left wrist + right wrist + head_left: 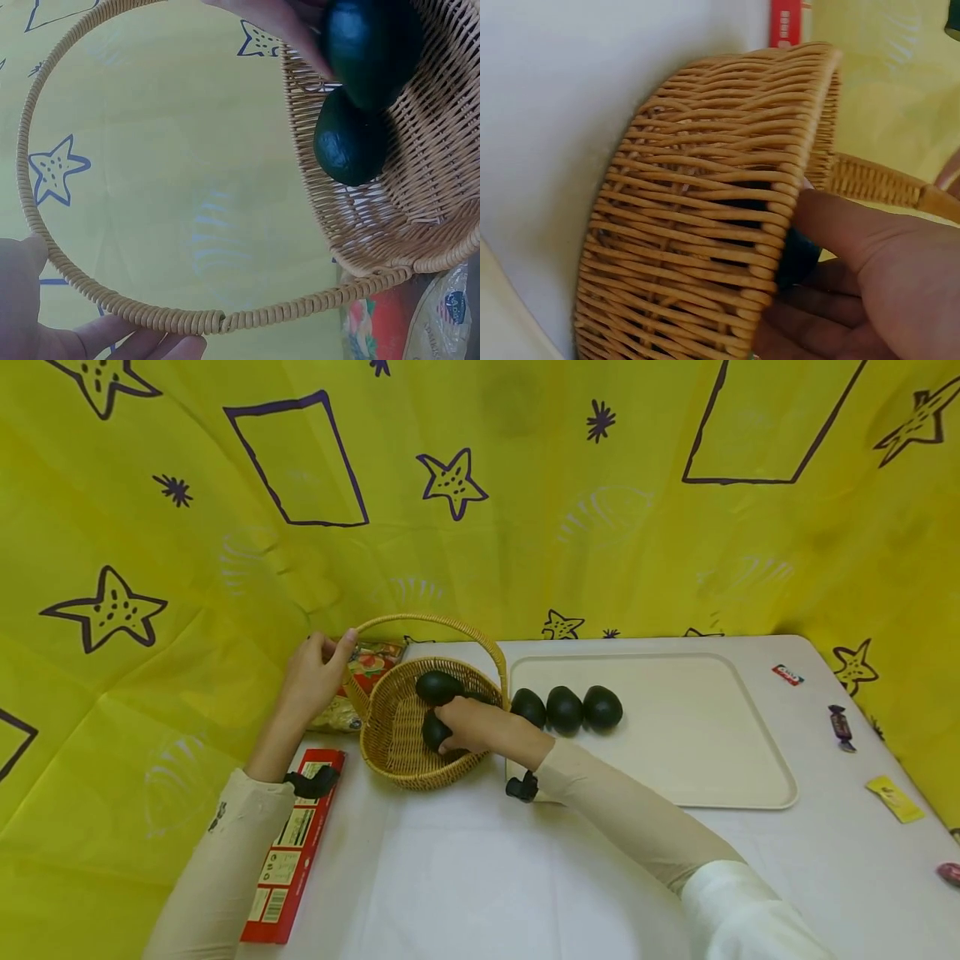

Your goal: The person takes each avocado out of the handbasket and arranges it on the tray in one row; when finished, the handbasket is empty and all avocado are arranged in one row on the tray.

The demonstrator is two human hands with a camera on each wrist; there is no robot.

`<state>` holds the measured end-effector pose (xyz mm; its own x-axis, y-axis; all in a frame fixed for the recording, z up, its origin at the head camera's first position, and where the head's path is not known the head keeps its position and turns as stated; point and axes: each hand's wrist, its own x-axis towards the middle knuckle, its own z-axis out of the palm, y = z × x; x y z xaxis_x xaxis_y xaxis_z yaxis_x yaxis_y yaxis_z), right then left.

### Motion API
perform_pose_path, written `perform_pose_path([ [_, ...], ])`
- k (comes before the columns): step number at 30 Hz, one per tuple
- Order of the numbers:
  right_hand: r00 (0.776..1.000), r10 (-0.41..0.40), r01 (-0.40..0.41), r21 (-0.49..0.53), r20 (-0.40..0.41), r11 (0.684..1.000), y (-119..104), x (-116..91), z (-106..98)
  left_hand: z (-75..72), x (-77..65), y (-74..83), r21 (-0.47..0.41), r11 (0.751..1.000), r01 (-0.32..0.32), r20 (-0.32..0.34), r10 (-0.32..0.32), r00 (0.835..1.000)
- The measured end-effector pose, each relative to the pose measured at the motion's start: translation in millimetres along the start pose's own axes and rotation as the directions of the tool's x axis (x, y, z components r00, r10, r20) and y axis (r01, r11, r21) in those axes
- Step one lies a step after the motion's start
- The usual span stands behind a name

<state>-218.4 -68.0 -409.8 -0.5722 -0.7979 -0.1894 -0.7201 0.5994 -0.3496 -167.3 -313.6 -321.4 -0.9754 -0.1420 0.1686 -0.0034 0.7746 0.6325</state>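
A wicker basket (397, 735) with a tall arched handle (172, 321) stands left of centre on the table. High on the handle's left side, my left hand (309, 681) holds it between thumb and fingers. My right hand (480, 727) reaches over the basket's right rim and grips a dark green avocado (435, 732) inside. Another avocado (438, 687) lies behind it in the basket, and a further dark one is partly covered by the hand. In the right wrist view the wicker wall hides much of the gripped avocado (799, 259).
Three avocados (565, 710) sit in a row at the left of a cream tray (690, 735). A long red box (292, 852) and shiny food packets (367, 668) lie left of the basket. Small wrapped sweets (842, 728) are scattered at the right edge.
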Motion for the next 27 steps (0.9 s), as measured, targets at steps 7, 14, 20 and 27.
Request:
perform_pose_path([
  [7, 0.997, -0.030, 0.040, 0.135, -0.073, 0.990, 8, -20, -9, 2.0, -0.1, 0.7, 0.001, 1.000, -0.016, 0.005, 0.016, 1.000],
  [14, 0.984, -0.067, 0.104, 0.229, -0.164, 0.968, 19, -62, -14, 2.7, 0.2, 1.4, -0.005, 1.000, -0.007, 0.014, 0.007, 1.000],
  [20, 0.969, -0.071, 0.131, 0.245, -0.238, 0.961, 31, -108, -20, 0.3, -1.2, 1.6, 0.006, 1.000, 0.011, 0.018, -0.011, 1.000],
  [27, 0.947, 0.012, 0.074, 0.253, -0.322, 0.965, 57, -166, -26, -1.2, -1.9, 0.3, 0.026, 0.999, 0.020, 0.015, -0.020, 1.000],
])
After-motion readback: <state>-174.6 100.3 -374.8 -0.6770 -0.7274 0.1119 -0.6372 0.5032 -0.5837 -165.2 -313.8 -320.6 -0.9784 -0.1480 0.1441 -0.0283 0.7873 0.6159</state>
